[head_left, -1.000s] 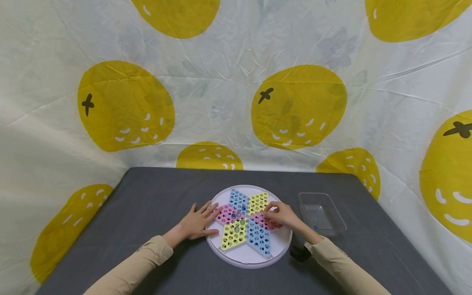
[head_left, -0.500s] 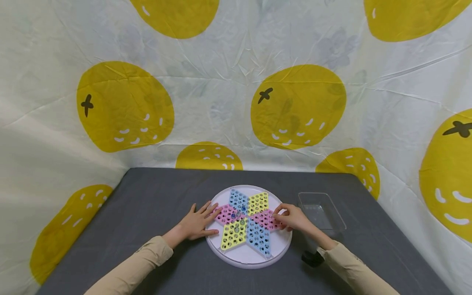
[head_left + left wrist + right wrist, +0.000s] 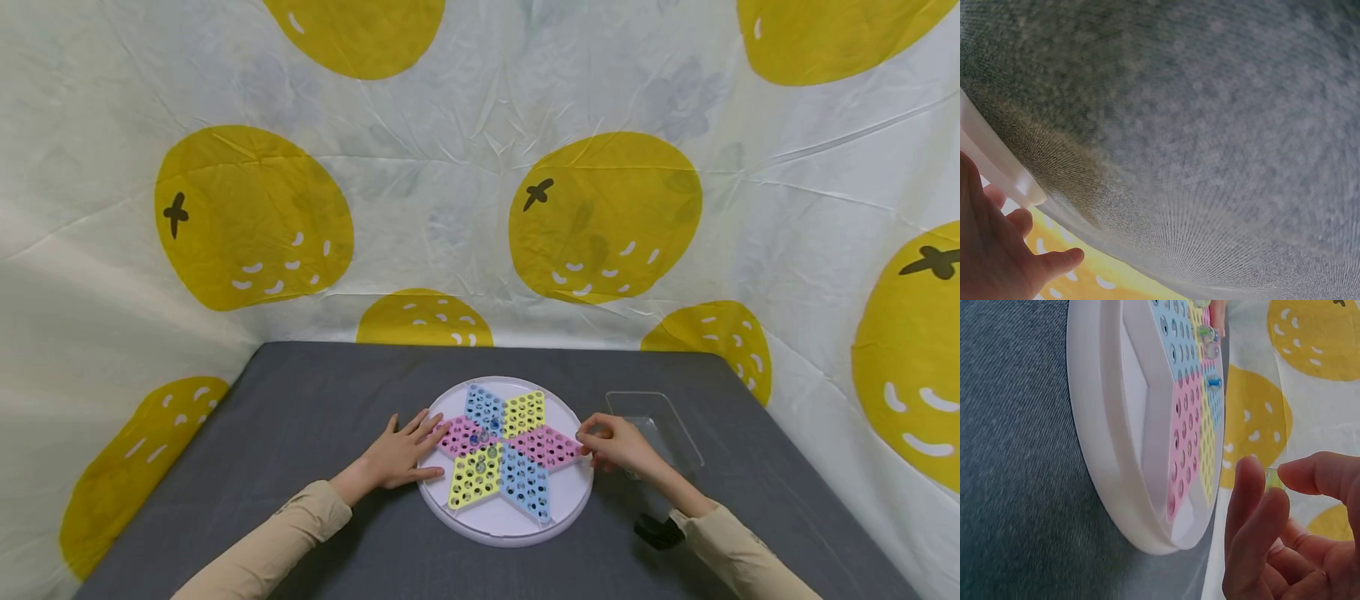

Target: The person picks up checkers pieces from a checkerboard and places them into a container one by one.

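A round white Chinese checkers board (image 3: pixel 517 527) with a blue, yellow and pink six-pointed star lies on the dark table. My left hand (image 3: pixel 401 452) rests with spread fingers on its left rim; in the left wrist view the same hand (image 3: pixel 1004 244) shows beside the white edge. Off the board's right side, my right hand (image 3: pixel 618 443) pinches a clear marble with a yellow-green tint (image 3: pixel 1274 480) between thumb and fingertips. Several glass marbles sit in the star, among them a blue one (image 3: pixel 1214 382) and a clear one (image 3: pixel 1211 350).
A clear plastic box (image 3: pixel 678 417) stands right of the board, partly hidden behind my right hand. A dark object (image 3: pixel 658 531) hangs at the right wrist. A white curtain (image 3: pixel 442 217) printed with yellow fruit closes off the back and sides of the table (image 3: pixel 337 392).
My right hand has moved right, from above the pink point of the star to past the board's right rim near the box. My left hand has stayed in place.
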`<action>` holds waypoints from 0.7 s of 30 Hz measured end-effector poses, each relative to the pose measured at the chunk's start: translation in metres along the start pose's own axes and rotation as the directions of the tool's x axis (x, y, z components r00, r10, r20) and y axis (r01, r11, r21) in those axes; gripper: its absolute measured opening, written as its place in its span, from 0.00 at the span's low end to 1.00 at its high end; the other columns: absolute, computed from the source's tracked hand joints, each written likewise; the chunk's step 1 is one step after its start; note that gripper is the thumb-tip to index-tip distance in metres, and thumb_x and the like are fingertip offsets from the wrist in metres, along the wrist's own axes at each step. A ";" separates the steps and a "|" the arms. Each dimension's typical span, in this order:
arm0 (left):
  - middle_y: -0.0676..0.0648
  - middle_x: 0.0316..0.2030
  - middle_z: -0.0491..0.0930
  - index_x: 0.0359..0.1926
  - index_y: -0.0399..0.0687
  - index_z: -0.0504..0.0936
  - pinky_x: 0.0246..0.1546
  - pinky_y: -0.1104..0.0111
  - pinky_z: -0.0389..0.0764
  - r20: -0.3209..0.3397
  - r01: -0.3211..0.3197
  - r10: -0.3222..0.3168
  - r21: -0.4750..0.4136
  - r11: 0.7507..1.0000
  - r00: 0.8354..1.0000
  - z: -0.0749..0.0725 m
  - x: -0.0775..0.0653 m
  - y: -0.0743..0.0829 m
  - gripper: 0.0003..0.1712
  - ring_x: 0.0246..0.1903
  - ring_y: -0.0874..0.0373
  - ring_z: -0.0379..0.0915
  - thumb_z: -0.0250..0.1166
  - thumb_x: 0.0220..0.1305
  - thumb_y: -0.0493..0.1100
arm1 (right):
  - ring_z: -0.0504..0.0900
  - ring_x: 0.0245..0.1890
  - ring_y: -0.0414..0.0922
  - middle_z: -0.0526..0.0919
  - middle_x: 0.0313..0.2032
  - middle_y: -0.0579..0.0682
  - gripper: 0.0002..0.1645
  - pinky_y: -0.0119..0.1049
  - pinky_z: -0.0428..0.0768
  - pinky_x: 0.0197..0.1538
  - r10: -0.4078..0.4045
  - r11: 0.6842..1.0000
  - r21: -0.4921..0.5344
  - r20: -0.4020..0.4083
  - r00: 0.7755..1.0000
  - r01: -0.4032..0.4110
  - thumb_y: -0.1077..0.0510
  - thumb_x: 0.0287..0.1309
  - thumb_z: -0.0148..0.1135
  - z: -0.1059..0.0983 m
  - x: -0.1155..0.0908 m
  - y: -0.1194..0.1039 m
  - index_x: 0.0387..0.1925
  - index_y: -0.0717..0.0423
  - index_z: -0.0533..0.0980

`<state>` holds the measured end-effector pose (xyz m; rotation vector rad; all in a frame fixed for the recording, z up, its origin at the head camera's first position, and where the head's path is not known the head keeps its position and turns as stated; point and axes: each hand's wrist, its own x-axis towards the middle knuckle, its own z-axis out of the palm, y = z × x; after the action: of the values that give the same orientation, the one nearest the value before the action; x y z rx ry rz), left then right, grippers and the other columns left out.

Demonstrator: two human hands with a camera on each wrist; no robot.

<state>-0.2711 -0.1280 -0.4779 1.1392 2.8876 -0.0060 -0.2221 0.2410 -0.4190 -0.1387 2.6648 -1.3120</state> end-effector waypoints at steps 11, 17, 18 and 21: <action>0.47 0.69 0.48 0.68 0.55 0.49 0.57 0.37 0.50 0.001 0.001 -0.001 -0.015 1.000 1.000 0.000 0.000 0.000 0.43 0.68 0.46 0.41 0.43 0.58 0.70 | 0.80 0.22 0.49 0.81 0.27 0.59 0.18 0.39 0.76 0.22 0.017 0.996 0.085 0.005 1.000 -0.017 0.54 0.58 0.55 -0.027 -0.015 0.011 0.42 0.65 0.70; 0.47 0.69 0.47 0.69 0.55 0.48 0.57 0.37 0.50 0.000 -0.003 0.003 -0.006 1.000 1.000 0.000 0.000 0.000 0.44 0.68 0.45 0.40 0.41 0.58 0.71 | 0.81 0.23 0.48 0.83 0.29 0.57 0.22 0.42 0.78 0.26 0.047 0.994 0.103 -0.014 0.999 -0.046 0.53 0.58 0.54 -0.040 -0.022 0.019 0.46 0.68 0.68; 0.47 0.69 0.47 0.69 0.55 0.48 0.57 0.37 0.50 0.000 -0.005 0.005 -0.005 1.000 1.000 0.000 0.001 0.000 0.44 0.68 0.45 0.40 0.41 0.58 0.71 | 0.81 0.23 0.48 0.83 0.29 0.57 0.23 0.42 0.78 0.26 0.054 0.993 0.102 -0.017 0.998 -0.052 0.53 0.58 0.54 -0.042 -0.023 0.020 0.47 0.68 0.68; 0.46 0.69 0.48 0.68 0.54 0.49 0.56 0.37 0.50 -0.001 -0.010 0.010 -0.009 1.000 1.000 -0.001 0.001 0.000 0.43 0.68 0.44 0.41 0.42 0.58 0.70 | 0.81 0.25 0.48 0.83 0.31 0.58 0.24 0.42 0.78 0.28 0.072 0.993 0.091 -0.031 0.997 -0.069 0.53 0.59 0.54 -0.046 -0.026 0.024 0.47 0.69 0.68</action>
<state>-0.2714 -0.1272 -0.4766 1.1526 2.8798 0.0081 -0.2054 0.2953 -0.4077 -0.0107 2.6068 -1.4220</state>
